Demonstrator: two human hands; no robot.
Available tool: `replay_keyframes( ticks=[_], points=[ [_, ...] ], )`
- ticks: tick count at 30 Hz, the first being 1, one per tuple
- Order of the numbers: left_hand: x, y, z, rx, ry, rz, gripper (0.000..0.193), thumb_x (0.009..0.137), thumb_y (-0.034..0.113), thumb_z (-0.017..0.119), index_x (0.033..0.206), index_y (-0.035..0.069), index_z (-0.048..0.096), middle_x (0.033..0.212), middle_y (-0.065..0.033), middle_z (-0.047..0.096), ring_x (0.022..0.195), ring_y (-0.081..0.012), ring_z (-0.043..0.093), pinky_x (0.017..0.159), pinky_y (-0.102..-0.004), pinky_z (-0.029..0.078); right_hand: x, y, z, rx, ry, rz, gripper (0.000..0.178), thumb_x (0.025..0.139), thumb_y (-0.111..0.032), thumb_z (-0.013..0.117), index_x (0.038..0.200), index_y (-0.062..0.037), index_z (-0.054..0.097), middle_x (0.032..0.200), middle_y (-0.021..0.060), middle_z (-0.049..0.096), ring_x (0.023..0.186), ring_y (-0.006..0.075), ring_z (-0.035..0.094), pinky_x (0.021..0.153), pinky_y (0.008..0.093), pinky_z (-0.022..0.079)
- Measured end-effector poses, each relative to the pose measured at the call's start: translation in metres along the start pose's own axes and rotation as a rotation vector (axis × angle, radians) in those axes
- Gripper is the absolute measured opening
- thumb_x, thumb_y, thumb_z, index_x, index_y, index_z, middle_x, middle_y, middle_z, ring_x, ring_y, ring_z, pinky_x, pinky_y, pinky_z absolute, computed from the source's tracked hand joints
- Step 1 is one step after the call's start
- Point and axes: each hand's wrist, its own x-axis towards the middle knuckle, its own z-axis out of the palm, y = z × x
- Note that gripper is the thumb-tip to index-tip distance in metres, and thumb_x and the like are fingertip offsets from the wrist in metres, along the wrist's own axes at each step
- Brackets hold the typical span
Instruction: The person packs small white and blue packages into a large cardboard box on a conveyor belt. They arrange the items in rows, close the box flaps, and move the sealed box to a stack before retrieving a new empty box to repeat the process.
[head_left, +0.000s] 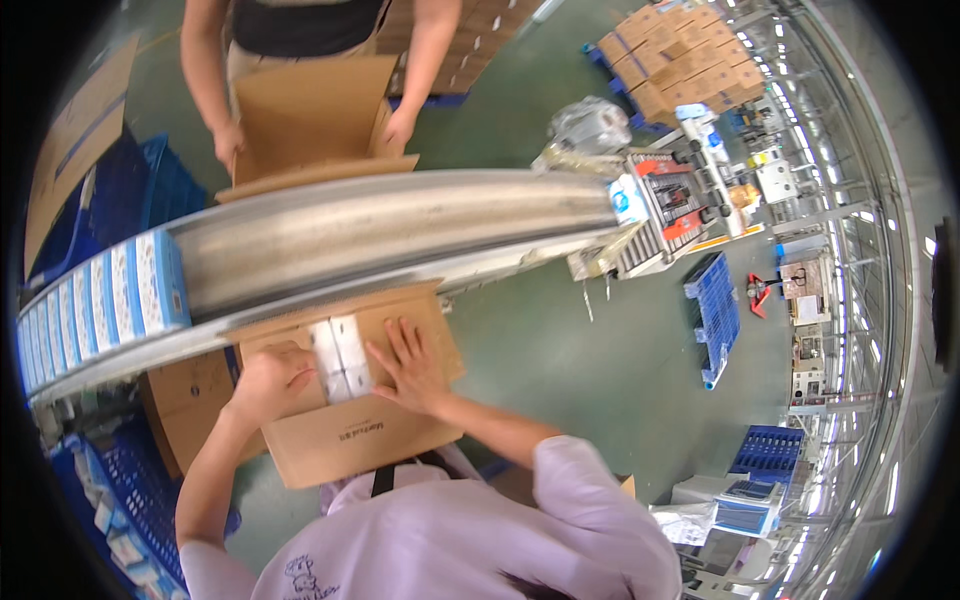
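Note:
A brown cardboard carton (365, 440) stands in front of me, against the near side of the conveyor. Two of its flaps are folded inward, and white boxes (341, 358) show in the gap between them. On the left flap rests my left hand (275, 383), its fingers curled into a fist; whatever may be inside them is hidden. My right hand (410, 370) lies flat on the right flap with its fingers spread. The carton's near flap leans out toward my body, and the far flap stands up beside the conveyor.
Across the conveyor (400, 212), another person holds an open carton (310, 115). Several blue-and-white boxes (110, 295) stand in a row at the belt's left end. A blue crate (130, 490) is at lower left. A blue pallet (715, 318) and stacked cartons (680, 60) are to the right.

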Motion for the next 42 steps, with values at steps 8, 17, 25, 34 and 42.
replay_keyframes(
  ticks=[8, 17, 25, 34, 42],
  points=[
    [-0.09, -0.012, 0.106, 0.349, 0.321, -0.024, 0.069, 0.069, 0.039, 0.067, 0.122, 0.0, 0.047, 0.125, -0.014, 0.045, 0.109, -0.0314, 0.045, 0.089, -0.0454, 0.034, -0.03, -0.011, 0.028, -0.093, 0.297, -0.716, 0.05, 0.086, -0.028, 0.048, 0.127, -0.0024, 0.038, 0.131, 0.023, 0.036, 0.119, 0.0354, 0.039, 0.1, 0.0485, 0.029],
    [-0.081, -0.007, 0.084, 0.098, 0.974, -0.309, 0.032, 0.081, 0.014, 0.053, 0.112, 0.002, 0.052, 0.11, -0.0144, 0.051, 0.098, -0.0326, 0.049, 0.08, -0.0419, 0.039, -0.007, 0.013, 0.052, 0.197, -0.014, 1.163, 0.054, 0.091, -0.047, 0.031, 0.116, -0.0007, 0.045, 0.112, 0.0269, 0.052, 0.099, 0.04, 0.053, 0.08, 0.0485, 0.044],
    [-0.024, -0.042, 0.196, -1.561, 0.387, -0.886, 0.07, 0.083, 0.063, 0.039, 0.13, 0.012, 0.041, 0.126, -0.0052, 0.047, 0.109, -0.0218, 0.047, 0.089, -0.0377, 0.04, -0.117, 0.228, 0.108, 0.612, -0.008, 1.304, 0.074, 0.086, -0.064, 0.024, 0.127, -0.0044, 0.043, 0.119, 0.0264, 0.05, 0.112, 0.0373, 0.047, 0.091, 0.0468, 0.038],
    [0.072, 0.142, 0.164, -1.492, 0.175, -0.938, 0.063, 0.078, 0.06, 0.054, 0.119, 0.011, 0.053, 0.112, -0.0063, 0.06, 0.1, -0.0191, 0.057, 0.087, -0.0347, 0.045, -0.294, 0.241, 0.148, 1.74, 0.312, 1.304, 0.068, 0.092, -0.055, 0.022, 0.125, -0.0007, 0.045, 0.119, 0.0171, 0.053, 0.108, 0.0285, 0.052, 0.09, 0.0386, 0.044],
    [0.277, 0.298, 0.234, -1.308, -0.351, -0.829, 0.065, 0.078, 0.061, 0.054, 0.119, 0.011, 0.054, 0.116, -0.0057, 0.057, 0.101, -0.0158, 0.055, 0.086, -0.0317, 0.044, -0.53, 0.296, 0.087, 1.818, 1.074, 1.483, 0.061, 0.094, -0.049, 0.023, 0.12, 0.002, 0.046, 0.111, 0.0173, 0.056, 0.093, 0.0311, 0.059, 0.078, 0.043, 0.05]
  ],
)
